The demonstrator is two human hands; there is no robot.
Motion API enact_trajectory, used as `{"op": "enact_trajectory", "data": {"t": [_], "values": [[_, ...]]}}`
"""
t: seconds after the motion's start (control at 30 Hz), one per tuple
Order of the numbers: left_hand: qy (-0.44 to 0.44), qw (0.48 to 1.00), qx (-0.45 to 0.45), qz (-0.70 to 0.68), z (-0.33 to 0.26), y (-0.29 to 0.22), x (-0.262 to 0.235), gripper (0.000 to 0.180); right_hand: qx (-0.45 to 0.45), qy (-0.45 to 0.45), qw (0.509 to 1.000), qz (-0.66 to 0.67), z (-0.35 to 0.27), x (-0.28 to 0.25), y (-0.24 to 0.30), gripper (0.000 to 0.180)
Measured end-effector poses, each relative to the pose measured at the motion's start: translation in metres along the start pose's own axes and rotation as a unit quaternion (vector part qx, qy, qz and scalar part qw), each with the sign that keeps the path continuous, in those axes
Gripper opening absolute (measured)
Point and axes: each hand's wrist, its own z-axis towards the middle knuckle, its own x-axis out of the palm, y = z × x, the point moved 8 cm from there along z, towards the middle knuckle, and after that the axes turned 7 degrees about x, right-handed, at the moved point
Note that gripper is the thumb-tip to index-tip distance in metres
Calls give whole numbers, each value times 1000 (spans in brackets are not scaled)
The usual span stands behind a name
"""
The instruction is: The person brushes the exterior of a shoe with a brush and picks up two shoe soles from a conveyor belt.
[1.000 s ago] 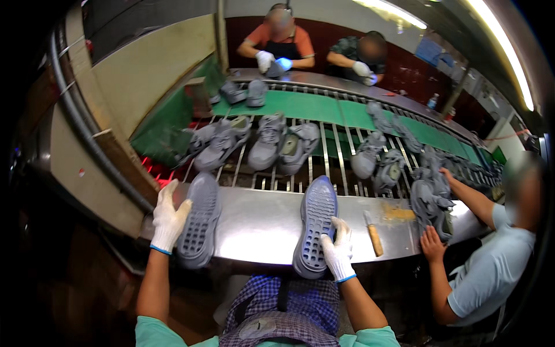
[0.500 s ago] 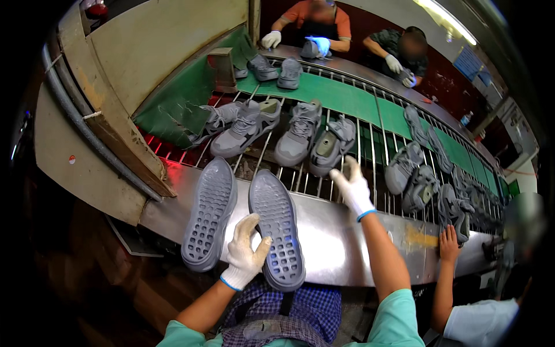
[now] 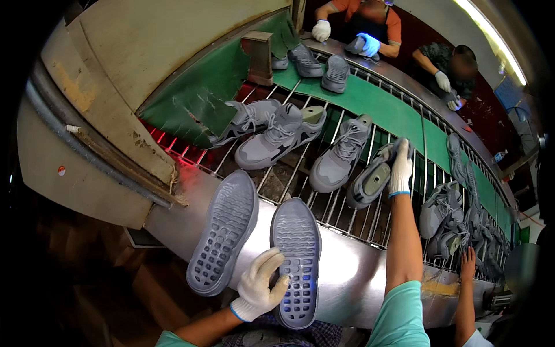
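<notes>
Two grey shoe soles, a left one point(image 3: 222, 231) and a right one point(image 3: 296, 243), lie on the metal counter with their gridded hollow sides up. My gloved left hand point(image 3: 260, 286) rests at the left edge of the right sole, its fingers curved and apart. Farther off, my gloved right hand point(image 3: 400, 168) is closed on the far end of a grey shoe point(image 3: 370, 184) that lies tilted on the wire rack, an olive-green piece showing in its opening. Left of it sits another laced grey shoe point(image 3: 341, 153). My right fingertips are partly hidden.
More grey shoes point(image 3: 277, 136) stand on the rack point(image 3: 289, 185) at left, and others point(image 3: 439, 214) at right. Behind runs a green belt point(image 3: 381, 107). A panel with a pipe point(image 3: 87, 150) bounds the left. Co-workers' gloved hands point(image 3: 368, 44) work across; a bare hand point(image 3: 468, 263) is at right.
My right hand has reached farther out, from beside the tilted shoe's near end to its far end, and closed on it. My left hand stays beside the right sole. The view has shifted.
</notes>
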Motion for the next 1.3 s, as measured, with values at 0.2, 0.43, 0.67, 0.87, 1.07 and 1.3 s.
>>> {"op": "enact_trajectory", "data": {"t": [0.2,0.43,0.67,0.87,1.07,1.3], "values": [[-20,998,60,23,-3,0,4,43,40,-75,947,311,-88,-69,43,67],[-28,998,59,-28,3,-12,6,41,-47,282,804,521,-268,-94,136,70],[26,987,59,-145,-9,17,14,47,-163,211,949,169,-445,-106,142,67],[57,993,70,-74,14,-7,26,55,-198,147,927,-283,-568,-90,48,40],[145,976,96,130,98,-11,58,67,38,269,959,83,-598,-126,59,77],[273,950,-129,73,146,63,101,76,206,-53,977,33,-574,-203,-98,53]]}}
